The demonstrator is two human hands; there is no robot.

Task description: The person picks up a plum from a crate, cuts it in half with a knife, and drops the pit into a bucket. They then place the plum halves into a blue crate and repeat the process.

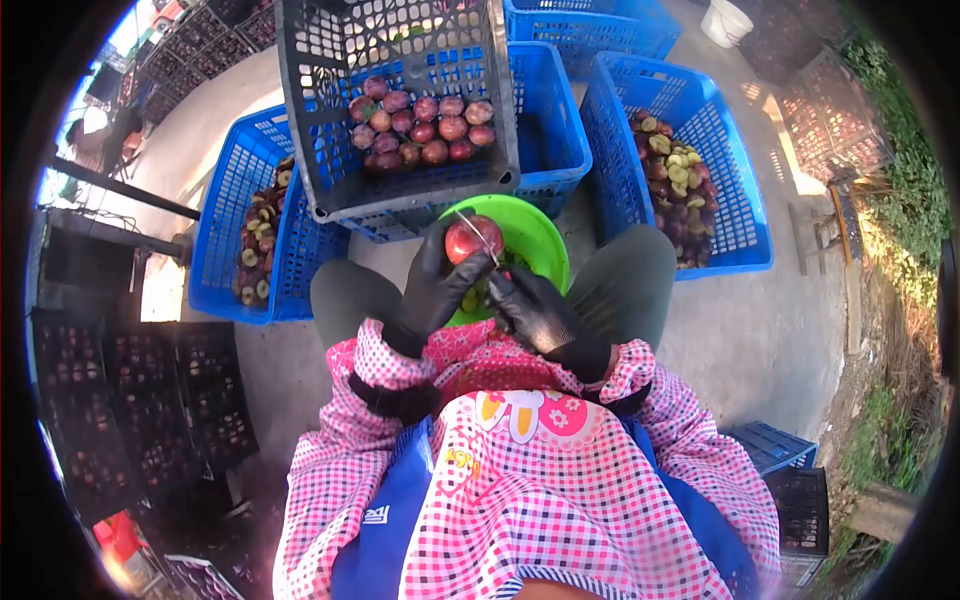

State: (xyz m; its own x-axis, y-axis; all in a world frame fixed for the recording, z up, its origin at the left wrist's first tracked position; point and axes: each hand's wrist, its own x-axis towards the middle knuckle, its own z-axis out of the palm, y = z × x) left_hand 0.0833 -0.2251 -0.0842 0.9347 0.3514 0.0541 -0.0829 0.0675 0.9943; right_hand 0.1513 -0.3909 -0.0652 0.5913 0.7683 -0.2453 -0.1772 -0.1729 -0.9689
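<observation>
In black gloves, both of my hands work above a bright green basin [548, 245] between my knees. My left hand [438, 285] is closed around a round red-purple passion fruit [466, 243]. My right hand [535, 308] is closed on a small knife [478, 232], its thin blade lying across the fruit's upper side. The knife's handle is mostly hidden by the fingers. Yellow-green matter [474, 298] shows in the basin below the hands. Just beyond it, a tilted black crate [400, 195] holds many whole passion fruits [423, 132].
A blue crate [215, 235] on the left and another blue crate [745, 215] on the right hold cut fruit halves. More blue crates [590, 30] stand behind. Stacked dark crates [140, 400] fill the left side. A white bucket [726, 24] sits at the back right.
</observation>
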